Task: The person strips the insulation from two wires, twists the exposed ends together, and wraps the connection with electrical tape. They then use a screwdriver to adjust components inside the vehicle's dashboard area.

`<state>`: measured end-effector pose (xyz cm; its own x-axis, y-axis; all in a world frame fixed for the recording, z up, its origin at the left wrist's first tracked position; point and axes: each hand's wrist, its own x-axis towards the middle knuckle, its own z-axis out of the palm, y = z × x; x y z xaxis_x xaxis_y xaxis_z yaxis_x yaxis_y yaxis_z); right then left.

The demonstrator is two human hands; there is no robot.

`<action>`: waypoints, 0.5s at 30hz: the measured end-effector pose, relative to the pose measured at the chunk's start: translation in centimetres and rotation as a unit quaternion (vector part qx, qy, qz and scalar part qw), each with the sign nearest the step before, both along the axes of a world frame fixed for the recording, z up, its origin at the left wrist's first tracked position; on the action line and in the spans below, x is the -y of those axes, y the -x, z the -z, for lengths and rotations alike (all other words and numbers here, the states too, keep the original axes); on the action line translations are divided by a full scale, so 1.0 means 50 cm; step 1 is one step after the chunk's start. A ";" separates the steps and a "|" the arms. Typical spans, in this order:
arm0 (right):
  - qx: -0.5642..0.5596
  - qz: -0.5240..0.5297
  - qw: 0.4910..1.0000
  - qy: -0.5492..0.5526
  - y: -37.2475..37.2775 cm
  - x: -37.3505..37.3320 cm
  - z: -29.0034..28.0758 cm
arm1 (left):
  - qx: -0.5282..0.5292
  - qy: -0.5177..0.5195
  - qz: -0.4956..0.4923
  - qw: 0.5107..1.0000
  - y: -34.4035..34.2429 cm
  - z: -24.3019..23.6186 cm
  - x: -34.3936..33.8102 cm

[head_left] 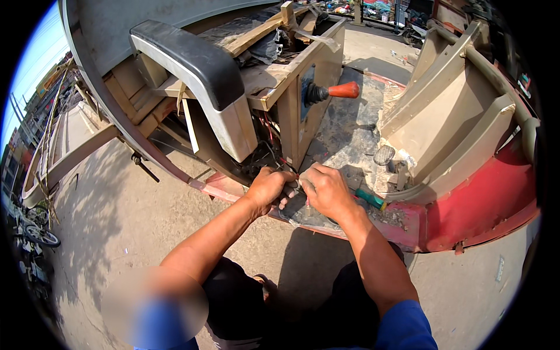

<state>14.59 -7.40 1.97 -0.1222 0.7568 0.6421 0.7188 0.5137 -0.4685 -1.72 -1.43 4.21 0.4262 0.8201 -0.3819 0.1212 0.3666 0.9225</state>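
Note:
My left hand (271, 188) and my right hand (326, 189) meet low in front of me, with fingers pinched together. A short piece of red wire (297, 175) shows between their fingertips. Thin red and dark wires (269, 129) hang just beyond, below a wooden box frame (290, 125). Something thin and reddish (308, 202) pokes out beneath my right hand, too small to name. Beside that hand, a tool with a green handle (370, 199) lies on the worn vehicle floor (344, 137).
A black-topped grey armrest-like cover (213, 76) juts out above my left hand. From the box side sticks a lever with an orange-red knob (343, 90). A pedal (384, 155) stands to the right, near the red body panel (481, 201). Bicycles (41, 230) stand far left.

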 end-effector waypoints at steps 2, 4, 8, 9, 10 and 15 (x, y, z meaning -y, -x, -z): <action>-0.007 -0.004 1.000 0.002 0.003 -0.001 0.002 | 0.030 0.030 0.001 0.999 0.006 -0.002 -0.002; -0.006 0.003 1.000 0.005 0.002 0.000 0.003 | 0.040 0.031 0.001 0.999 0.007 -0.003 -0.001; 0.002 0.040 0.999 0.013 0.006 0.002 0.005 | 0.020 -0.051 0.000 0.998 0.004 0.010 -0.001; 0.003 0.050 0.999 0.016 0.008 0.003 0.006 | 0.015 -0.079 0.001 0.997 0.005 0.020 -0.003; -0.016 0.053 0.998 0.026 0.011 0.003 0.005 | 0.008 -0.138 0.012 0.990 0.005 0.031 -0.004; -0.131 0.059 0.975 0.167 0.014 0.003 0.003 | -0.096 -0.447 0.029 0.889 0.007 0.066 0.000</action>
<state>13.91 -7.57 1.80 0.1139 0.9281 0.3544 0.5971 0.2211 -0.7711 -2.08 -1.41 0.92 0.4746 0.8115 0.3410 0.3033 -0.5145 0.8021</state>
